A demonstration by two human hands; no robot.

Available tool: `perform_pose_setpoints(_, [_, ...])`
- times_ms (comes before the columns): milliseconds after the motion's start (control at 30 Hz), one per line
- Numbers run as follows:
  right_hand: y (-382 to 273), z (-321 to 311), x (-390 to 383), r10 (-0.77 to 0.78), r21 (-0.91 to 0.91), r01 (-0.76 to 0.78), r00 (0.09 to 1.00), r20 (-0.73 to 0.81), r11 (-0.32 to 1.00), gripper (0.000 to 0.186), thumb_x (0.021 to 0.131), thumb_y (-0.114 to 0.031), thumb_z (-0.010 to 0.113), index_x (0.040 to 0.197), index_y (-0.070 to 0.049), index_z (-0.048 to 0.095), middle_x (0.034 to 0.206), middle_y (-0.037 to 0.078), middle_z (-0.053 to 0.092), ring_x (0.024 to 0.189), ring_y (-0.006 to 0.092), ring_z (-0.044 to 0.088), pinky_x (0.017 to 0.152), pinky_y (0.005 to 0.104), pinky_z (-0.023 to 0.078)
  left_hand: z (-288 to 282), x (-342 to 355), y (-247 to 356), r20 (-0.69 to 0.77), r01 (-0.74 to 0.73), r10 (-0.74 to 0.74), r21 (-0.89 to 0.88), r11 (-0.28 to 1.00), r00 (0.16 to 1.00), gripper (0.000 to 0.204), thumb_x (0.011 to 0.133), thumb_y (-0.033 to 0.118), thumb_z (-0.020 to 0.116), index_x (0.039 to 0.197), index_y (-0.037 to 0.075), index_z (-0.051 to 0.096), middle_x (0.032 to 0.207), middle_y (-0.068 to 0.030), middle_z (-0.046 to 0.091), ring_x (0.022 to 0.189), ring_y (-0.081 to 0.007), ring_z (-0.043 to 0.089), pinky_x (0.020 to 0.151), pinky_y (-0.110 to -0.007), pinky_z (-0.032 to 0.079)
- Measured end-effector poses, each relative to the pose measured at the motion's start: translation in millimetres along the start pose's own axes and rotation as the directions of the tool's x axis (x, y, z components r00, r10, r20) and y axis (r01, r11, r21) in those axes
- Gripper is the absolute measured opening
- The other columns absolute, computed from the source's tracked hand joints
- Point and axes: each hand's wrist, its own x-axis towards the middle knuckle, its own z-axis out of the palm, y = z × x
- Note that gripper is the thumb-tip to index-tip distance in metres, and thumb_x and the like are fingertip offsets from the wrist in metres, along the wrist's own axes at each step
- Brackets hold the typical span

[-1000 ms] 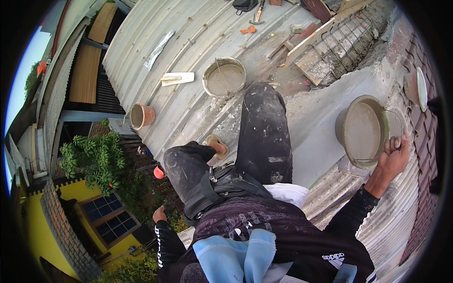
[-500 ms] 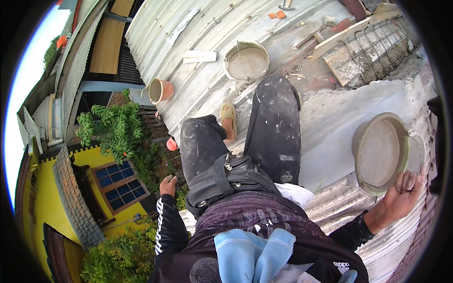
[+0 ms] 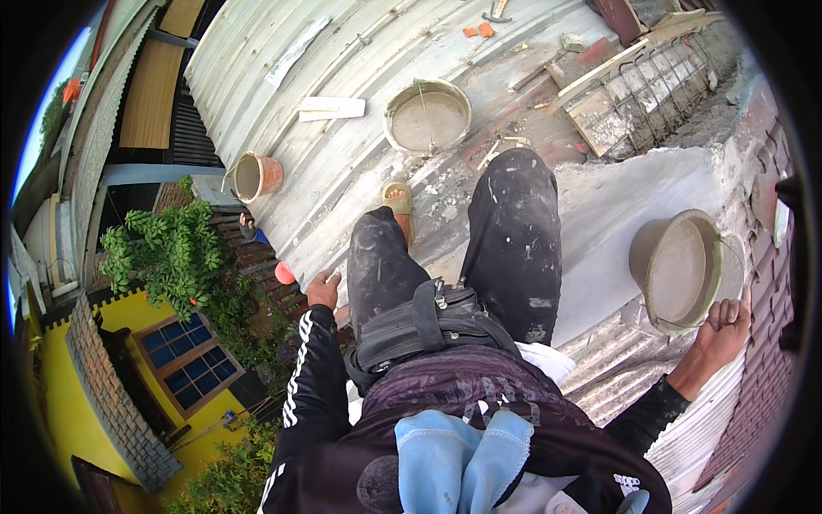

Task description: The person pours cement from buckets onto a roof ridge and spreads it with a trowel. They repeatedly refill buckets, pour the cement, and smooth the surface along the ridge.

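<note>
My right hand (image 3: 719, 336) is closed at the wire handle of a bucket (image 3: 638, 257) on the right. Grey wet mortar (image 3: 682, 270) fills that bucket, which sits tilted beside a smooth cement ledge (image 3: 591, 231). On the left, my left hand (image 3: 323, 289) hangs beside my knee, empty, its fingers loosely bent and a little apart. A second round bucket (image 3: 390, 128) of grey mortar stands on the metal sheets ahead of my knees. Farther left is an orange bucket (image 3: 271, 176) with grey contents.
Corrugated metal roofing (image 3: 342, 171) lies underfoot, its edge dropping off left toward plants (image 3: 171, 257) and a yellow house (image 3: 111, 330). A person (image 3: 253, 230) is partly visible below that edge. Ahead right lie a rebar cage (image 3: 646, 98), planks, rubble and a hammer (image 3: 495, 15).
The view has shifted, moving the surroundings left. My left hand has risen and come nearer my knee. My right hand stays at the bucket's handle. A person has appeared below the roof edge.
</note>
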Motion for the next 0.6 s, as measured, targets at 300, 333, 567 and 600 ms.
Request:
perform_pose_setpoints(300, [-10.4, 3.6, -5.2, 0.114, -0.117, -0.148, 0.959, -0.258, 0.982, 0.033, 0.105, -0.013, 0.05, 0.131, 0.005, 0.06, 0.065, -0.008, 0.033, 0.052, 0.0034, 0.026, 0.045, 0.0214, 0.021, 112.8, 188.2, 249.9, 0.102, -0.282, 0.357, -0.432, 0.857, 0.929, 0.05, 0.096, 0.029, 0.072, 0.128, -0.01, 0.067, 0.126, -0.0222, 0.071, 0.12, -0.0271, 0.066, 0.105, -0.037, 0.047])
perform_pose_setpoints(333, [-13.1, 4.9, -6.5, 0.108, -0.153, -0.151, 0.96, -0.257, 0.977, 0.032, 0.105, -0.013, 0.05, 0.128, 0.004, 0.061, 0.063, -0.008, 0.032, 0.051, 0.0033, 0.026, 0.045, 0.0214, 0.02, 137.2, 211.6, 273.0, 0.086, -0.267, 0.378, -0.567, 0.779, 0.922, 0.055, 0.096, 0.033, 0.072, 0.128, -0.012, 0.066, 0.126, -0.0233, 0.071, 0.121, -0.0263, 0.065, 0.105, -0.036, 0.048])
perform_pose_setpoints(567, [-25.8, 41.8, -13.0, 0.127, -0.325, -0.315, 0.863, -0.489, 0.892, 0.016, 0.103, -0.019, 0.055, 0.101, -0.005, 0.063, 0.061, -0.01, 0.032, 0.048, 0.0024, 0.024, 0.043, 0.022, 0.02, 246.4, 330.2, 396.2, 0.586, 0.406, -0.02, -0.536, 0.74, 0.81, 0.065, 0.086, 0.055, 0.079, 0.11, -0.005, 0.069, 0.096, -0.0139, 0.072, 0.073, -0.0215, 0.064, 0.07, -0.033, 0.05])
perform_pose_setpoints(600, [-26.3, 47.9, -13.1, 0.148, -0.325, -0.335, 0.861, -0.486, 0.885, 0.015, 0.103, -0.019, 0.055, 0.099, -0.006, 0.062, 0.061, -0.01, 0.032, 0.048, 0.0021, 0.025, 0.043, 0.0216, 0.021, 251.2, 330.7, 403.4, 0.606, 0.456, -0.056, -0.53, 0.715, 0.793, 0.062, 0.087, 0.054, 0.078, 0.109, -0.003, 0.068, 0.091, -0.012, 0.07, 0.069, -0.0215, 0.062, 0.068, -0.034, 0.05])
